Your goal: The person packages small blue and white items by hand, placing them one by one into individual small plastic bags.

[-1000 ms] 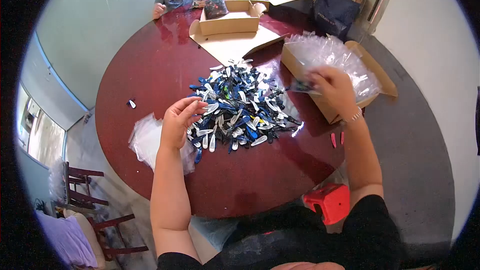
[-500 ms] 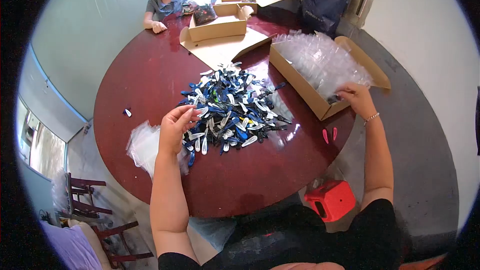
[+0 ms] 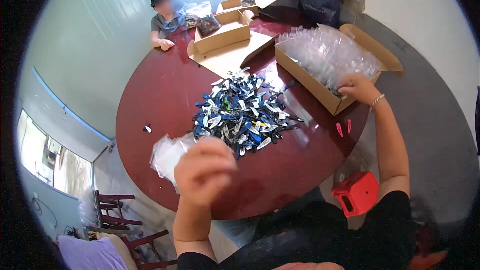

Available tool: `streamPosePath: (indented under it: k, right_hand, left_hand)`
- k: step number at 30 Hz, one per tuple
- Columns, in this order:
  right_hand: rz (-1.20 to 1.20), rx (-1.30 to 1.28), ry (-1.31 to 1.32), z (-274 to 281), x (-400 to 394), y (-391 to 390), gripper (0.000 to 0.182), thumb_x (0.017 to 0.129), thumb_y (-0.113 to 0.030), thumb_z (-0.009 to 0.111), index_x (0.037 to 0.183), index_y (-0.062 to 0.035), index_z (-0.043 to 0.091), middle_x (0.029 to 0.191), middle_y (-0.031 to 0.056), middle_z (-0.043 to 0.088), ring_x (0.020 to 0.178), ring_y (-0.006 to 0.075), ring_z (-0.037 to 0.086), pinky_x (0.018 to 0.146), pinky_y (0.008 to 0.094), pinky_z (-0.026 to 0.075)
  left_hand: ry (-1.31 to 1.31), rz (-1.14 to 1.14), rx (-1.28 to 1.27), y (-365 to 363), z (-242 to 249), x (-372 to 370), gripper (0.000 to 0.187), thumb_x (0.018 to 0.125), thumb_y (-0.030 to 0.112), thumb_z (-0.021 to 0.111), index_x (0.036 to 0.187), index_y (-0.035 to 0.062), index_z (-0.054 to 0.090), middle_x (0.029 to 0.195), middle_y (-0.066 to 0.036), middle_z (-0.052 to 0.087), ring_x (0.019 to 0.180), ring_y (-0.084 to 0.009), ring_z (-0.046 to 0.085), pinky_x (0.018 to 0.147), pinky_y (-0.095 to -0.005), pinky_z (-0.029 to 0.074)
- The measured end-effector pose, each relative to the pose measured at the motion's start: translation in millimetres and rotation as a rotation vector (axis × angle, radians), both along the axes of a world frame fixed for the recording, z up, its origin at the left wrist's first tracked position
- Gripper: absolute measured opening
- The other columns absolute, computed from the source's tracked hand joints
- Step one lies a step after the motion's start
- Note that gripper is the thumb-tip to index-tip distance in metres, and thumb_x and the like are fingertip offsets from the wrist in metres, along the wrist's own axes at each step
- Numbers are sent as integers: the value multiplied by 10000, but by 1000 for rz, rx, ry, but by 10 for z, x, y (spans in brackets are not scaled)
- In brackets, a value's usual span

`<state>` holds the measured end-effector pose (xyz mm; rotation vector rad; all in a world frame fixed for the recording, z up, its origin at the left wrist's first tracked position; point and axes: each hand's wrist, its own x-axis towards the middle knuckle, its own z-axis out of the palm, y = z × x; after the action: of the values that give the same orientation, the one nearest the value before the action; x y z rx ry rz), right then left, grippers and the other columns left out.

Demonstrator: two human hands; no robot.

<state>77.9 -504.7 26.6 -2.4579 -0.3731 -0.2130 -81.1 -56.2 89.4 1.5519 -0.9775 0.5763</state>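
Raised in front of the pile of hair clips (image 3: 242, 112) is my left hand (image 3: 205, 170), blurred, its fingers curled; whether it holds anything cannot be made out. It partly covers the stack of clear plastic bags (image 3: 172, 155) on the table. My right hand (image 3: 357, 87), with a bracelet at the wrist, is at the near end of a cardboard box (image 3: 307, 82) heaped with clear bags (image 3: 330, 52). Its fingers are bent together, and what they hold is too small to tell. Two pink clips (image 3: 344, 128) lie near the table's right edge.
Across the round table (image 3: 145, 100) sits a person (image 3: 167, 20). Open cardboard boxes (image 3: 222, 40) stand at the back, with filled bags beside them. A dark bag (image 3: 320, 0) is behind. One clip (image 3: 148, 129) lies at left; a red stool (image 3: 357, 195) stands below the edge.
My left hand has come away from the clip pile, toward me and higher. My right hand stays at the box, its fingers more curled. The view has shifted, and the other person's head is turned.
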Motion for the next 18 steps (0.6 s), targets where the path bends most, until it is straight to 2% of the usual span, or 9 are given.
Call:
streamPosePath:
  k: [1, 2, 5, 6, 9, 11, 12, 14, 18]
  right_hand:
    - [43, 57, 23, -6, 1, -22, 221, 737, -162, 737, 885, -9, 676, 742, 100, 673, 667, 175, 618, 643, 309, 496]
    - [8, -45, 13, 170, -109, 55, 233, 758, -122, 732, 931, 14, 655, 796, 73, 672, 716, 116, 607, 673, 270, 503]
    - [-30, -36, 30, 208, -170, 101, 211, 757, -126, 725, 901, 17, 669, 762, 71, 672, 683, 126, 611, 649, 282, 501]
    - [-17, -28, 26, 207, -168, 112, 211, 757, -126, 725, 901, 17, 669, 762, 71, 672, 683, 126, 611, 649, 282, 501]
    - [-67, -87, 74, 203, -140, 134, 179, 725, -127, 723, 821, 16, 675, 703, 66, 662, 650, 132, 613, 625, 300, 496]
    - [-102, -140, 31, 178, -114, 139, 136, 678, -111, 705, 768, -10, 690, 670, 108, 658, 622, 172, 628, 618, 334, 498]
    - [-100, -137, 30, 152, -61, 128, 136, 678, -111, 705, 768, -10, 690, 670, 108, 658, 622, 172, 628, 618, 334, 498]
    - [-221, -411, -7, 111, 81, 119, 122, 665, -106, 674, 766, -52, 713, 760, 170, 676, 697, 291, 658, 677, 367, 512]
    - [-345, -555, -143, 53, 125, 166, 86, 657, -87, 664, 722, -53, 709, 754, 161, 676, 693, 290, 658, 657, 364, 512]
  left_hand:
    - [-21, -84, 11, -108, 121, -178, 124, 762, 72, 686, 843, -19, 661, 849, -131, 645, 784, -271, 618, 722, -367, 514]
    - [21, -214, -18, -178, 228, -338, 113, 769, 71, 683, 846, -10, 669, 846, -132, 649, 777, -282, 621, 729, -382, 519]
    - [-10, -687, 2, -218, 446, -436, 49, 787, 28, 647, 801, -19, 646, 803, -131, 639, 776, -290, 629, 705, -381, 519]
    - [-11, -674, 12, -222, 454, -454, 49, 787, 28, 647, 801, -19, 646, 803, -131, 639, 776, -290, 629, 705, -381, 519]
    - [-109, -717, -90, -328, 429, -514, 87, 805, 2, 659, 885, -34, 656, 951, -174, 650, 856, -308, 636, 802, -394, 508]
    - [-170, -758, -164, -379, 390, -547, 126, 817, -14, 667, 940, -44, 663, 1050, -202, 658, 910, -319, 640, 867, -403, 500]
    - [-170, -757, -160, -370, 369, -560, 126, 817, -14, 667, 940, -44, 663, 1050, -202, 658, 910, -319, 640, 867, -403, 500]
    - [-143, -862, -179, -343, 336, -578, 122, 813, -29, 660, 934, -46, 662, 1034, -201, 662, 899, -315, 638, 854, -399, 505]
    - [-120, -872, -193, -382, 342, -639, 114, 819, -28, 649, 930, -50, 661, 1030, -202, 662, 905, -315, 638, 850, -394, 508]
